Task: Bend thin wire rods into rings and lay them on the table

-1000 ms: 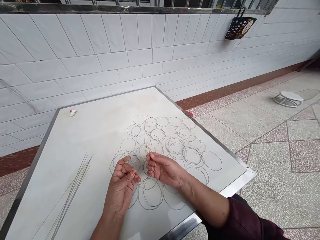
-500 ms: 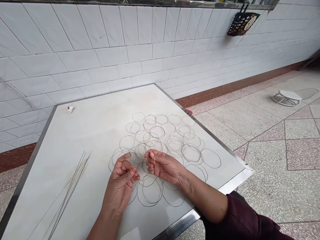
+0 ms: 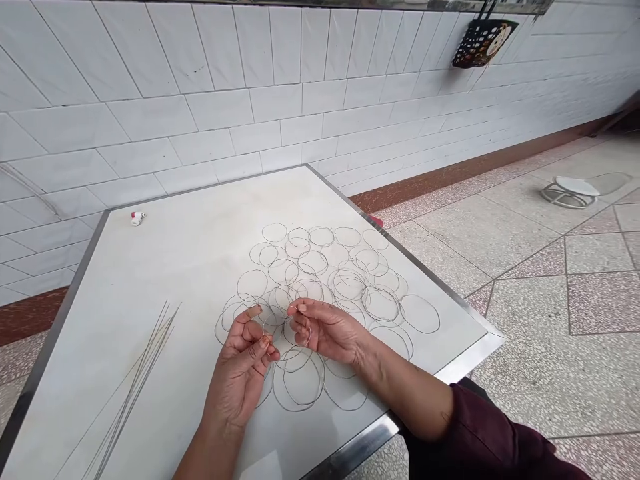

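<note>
Between my two hands is a small thin wire loop (image 3: 263, 325), held upright above the table. My left hand (image 3: 245, 360) pinches its lower left side between thumb and fingertips. With thumb and forefinger, my right hand (image 3: 325, 330) grips the top right of the same loop; its other fingers are curled. Many thin wire rings (image 3: 313, 262) lie flat and overlapping on the white table under and beyond both hands. Left of my left hand lies a loose bundle of straight wires (image 3: 131, 400). The ends of the held wire are too fine to make out.
The white table (image 3: 200, 227) has a metal edge and stands against a tiled wall (image 3: 215, 127). A small red and white object (image 3: 137, 218) sits at its far left corner. A patterned bag (image 3: 483, 43) hangs on the wall. A low stool (image 3: 573, 191) stands on the floor at right.
The view has shifted very slightly. Both hands keep nearly the same pose on the wire loop, and the rings on the table have not moved.
</note>
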